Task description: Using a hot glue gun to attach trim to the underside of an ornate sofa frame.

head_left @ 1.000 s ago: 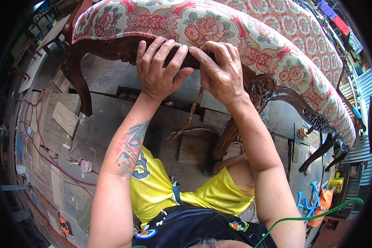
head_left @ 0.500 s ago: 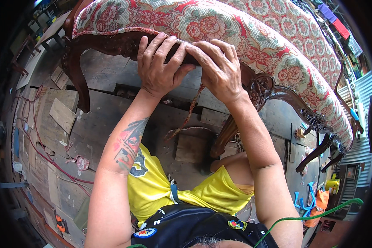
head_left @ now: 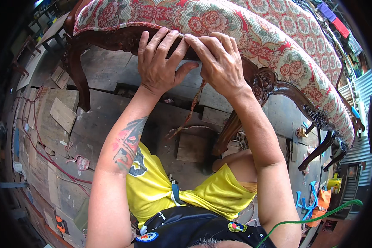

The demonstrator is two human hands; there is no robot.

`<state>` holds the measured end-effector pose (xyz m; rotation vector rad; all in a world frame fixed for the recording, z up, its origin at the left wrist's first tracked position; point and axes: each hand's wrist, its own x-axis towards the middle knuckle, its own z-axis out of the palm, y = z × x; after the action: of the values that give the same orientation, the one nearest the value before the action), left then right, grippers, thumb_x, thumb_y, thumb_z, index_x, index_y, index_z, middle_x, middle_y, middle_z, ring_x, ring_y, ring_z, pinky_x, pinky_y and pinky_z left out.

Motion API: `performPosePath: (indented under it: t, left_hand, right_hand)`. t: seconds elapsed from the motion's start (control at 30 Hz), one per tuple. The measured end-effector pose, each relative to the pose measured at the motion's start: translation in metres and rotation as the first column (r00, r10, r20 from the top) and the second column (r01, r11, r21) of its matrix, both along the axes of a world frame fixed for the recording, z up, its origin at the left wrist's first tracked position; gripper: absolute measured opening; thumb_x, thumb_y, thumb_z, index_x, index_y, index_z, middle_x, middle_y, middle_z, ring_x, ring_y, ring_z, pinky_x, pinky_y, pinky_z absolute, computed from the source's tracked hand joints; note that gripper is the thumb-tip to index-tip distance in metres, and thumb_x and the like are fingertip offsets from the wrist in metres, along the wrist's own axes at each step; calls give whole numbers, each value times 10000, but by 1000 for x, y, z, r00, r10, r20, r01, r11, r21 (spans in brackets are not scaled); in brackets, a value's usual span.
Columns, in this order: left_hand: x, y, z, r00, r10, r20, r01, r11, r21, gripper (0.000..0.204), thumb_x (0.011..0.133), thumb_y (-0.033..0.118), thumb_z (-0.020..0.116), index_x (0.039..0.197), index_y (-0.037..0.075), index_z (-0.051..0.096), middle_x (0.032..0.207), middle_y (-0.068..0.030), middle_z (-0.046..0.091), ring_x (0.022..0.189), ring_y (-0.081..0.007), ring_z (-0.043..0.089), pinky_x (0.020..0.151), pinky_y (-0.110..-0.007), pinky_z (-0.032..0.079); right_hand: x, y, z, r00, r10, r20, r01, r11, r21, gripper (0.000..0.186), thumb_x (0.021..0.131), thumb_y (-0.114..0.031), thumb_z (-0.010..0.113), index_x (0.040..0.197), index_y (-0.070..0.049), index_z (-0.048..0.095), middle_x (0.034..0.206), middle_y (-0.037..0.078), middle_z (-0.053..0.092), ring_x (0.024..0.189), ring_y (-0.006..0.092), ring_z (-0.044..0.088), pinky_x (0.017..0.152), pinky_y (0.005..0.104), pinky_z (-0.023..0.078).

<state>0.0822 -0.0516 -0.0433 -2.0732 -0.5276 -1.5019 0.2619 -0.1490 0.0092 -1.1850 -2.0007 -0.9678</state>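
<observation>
A sofa with red-and-cream floral fabric [head_left: 252,29] and a dark carved wooden frame [head_left: 277,84] stands in front of me. Both hands rest on the seam where the fabric meets the frame. My left hand [head_left: 157,66] lies with its fingers spread and flat, the fingertips pressing on the fabric edge. Beside it, my right hand [head_left: 221,66] pinches that same edge, fingertip to fingertip with the left. A reddish braided trim cord [head_left: 190,111] hangs from under my right hand down to the floor.
The curved sofa leg [head_left: 80,78] stands at the left, and more carved legs [head_left: 318,144] at the right. The rough plank floor [head_left: 62,120] carries wood scraps, a small wooden block [head_left: 192,146] and a red cable [head_left: 41,149]. Blue and orange items [head_left: 314,202] lie at the lower right.
Both hands stay on the seat edge. My left hand's fingers have stretched a little further along the seam; the cord still hangs under my right hand.
</observation>
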Motion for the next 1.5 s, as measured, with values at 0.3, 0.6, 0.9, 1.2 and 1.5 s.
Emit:
performPosePath:
  t: [0.3, 0.6, 0.9, 1.2, 1.5]
  left_hand:
    - [0, 0, 1, 1000, -1, -3, 1, 1000, 17, 536, 1049, 619, 585, 1315, 169, 706, 1391, -79, 633, 1397, -305, 551, 1256, -584, 317]
    - [-4, -1, 2, 1000, -24, -8, 23, 1000, -8, 526, 1051, 601, 599, 1348, 178, 696, 1397, -76, 633, 1408, -297, 544, 1269, -572, 298]
    - [-10, -1, 8, 992, -128, 6, 128, 991, -34, 425, 1077, 493, 614, 1245, 103, 590, 1379, -84, 688, 1404, -288, 569, 1274, -552, 296]
    - [-8, -5, 16, 993, -112, 25, 113, 992, -54, 322, 1112, 369, 566, 1295, 113, 638, 1335, -79, 692, 1343, -272, 599, 1251, -514, 354]
    - [-14, -9, 28, 998, -42, -39, 39, 997, -68, 310, 1101, 280, 579, 1296, 87, 723, 1358, -83, 679, 1308, -288, 606, 1221, -516, 382]
  right_hand:
    - [5, 0, -1, 998, 51, 23, -51, 998, 38, 711, 800, -165, 747, 1502, -184, 637, 1308, 0, 685, 1201, 254, 613, 991, 423, 523]
    - [-3, -3, -1, 994, -75, 85, 69, 996, 64, 679, 840, -182, 732, 1512, -176, 636, 1255, -7, 682, 1156, 221, 624, 997, 412, 502]
    - [-11, -4, 0, 979, -156, 130, 146, 986, 82, 608, 875, -200, 711, 1481, -180, 655, 1200, -17, 613, 1153, 207, 591, 1021, 430, 459]
    - [-13, -2, -2, 976, -184, 117, 176, 981, 76, 545, 914, -225, 687, 1455, -163, 672, 1200, -6, 578, 1181, 228, 554, 1041, 447, 428]
    - [-12, 4, -6, 986, -150, 68, 140, 981, 132, 460, 911, -230, 679, 1362, -142, 710, 1143, -1, 593, 1136, 226, 560, 1024, 451, 429]
